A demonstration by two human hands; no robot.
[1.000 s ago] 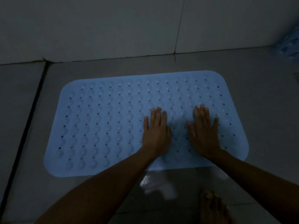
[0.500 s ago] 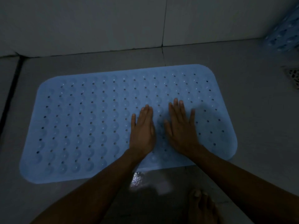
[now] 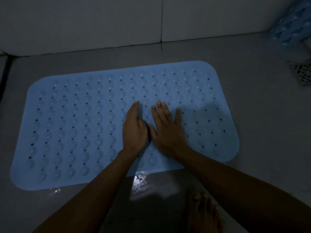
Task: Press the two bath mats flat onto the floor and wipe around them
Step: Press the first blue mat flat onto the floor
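Head view: the blue bath mat (image 3: 94, 125) lies on the tiled floor (image 3: 262, 115), near the far wall (image 3: 84, 22), with its long side along that wall.
Left hand: the left hand (image 3: 133, 132) rests on the mat a little right of its middle; it is tilted onto its edge, fingers straight and together, and it holds nothing.
Right hand: the right hand (image 3: 168, 130) lies flat beside it, palm down, fingers spread a little, also holding nothing; the two hands are touching or nearly touching at the thumb side.
Step in hand: I judge that the person is pressing this mat down so that its suction cups grip the floor.
How to do it well: put the whole palm down, not only the fingers, and press section after section from the middle toward the edges and corners; the left half and the right end probably need the same pressing. The floor at the near edge is wet (image 3: 139, 180), so the mat may slide if the push goes sideways; push straight down.
Second mat: a blue patterned thing (image 3: 292, 26) at the far right corner is cut off and blurred; it may be the other mat, but I cannot tell.
Drain: a floor drain (image 3: 301, 73) is half cut off at the right edge.
Hard to see: the light is dim, so I cannot tell whether the mat edges lie fully flat. No wiping cloth is visible. A bare foot (image 3: 203, 214) shows at the near edge.
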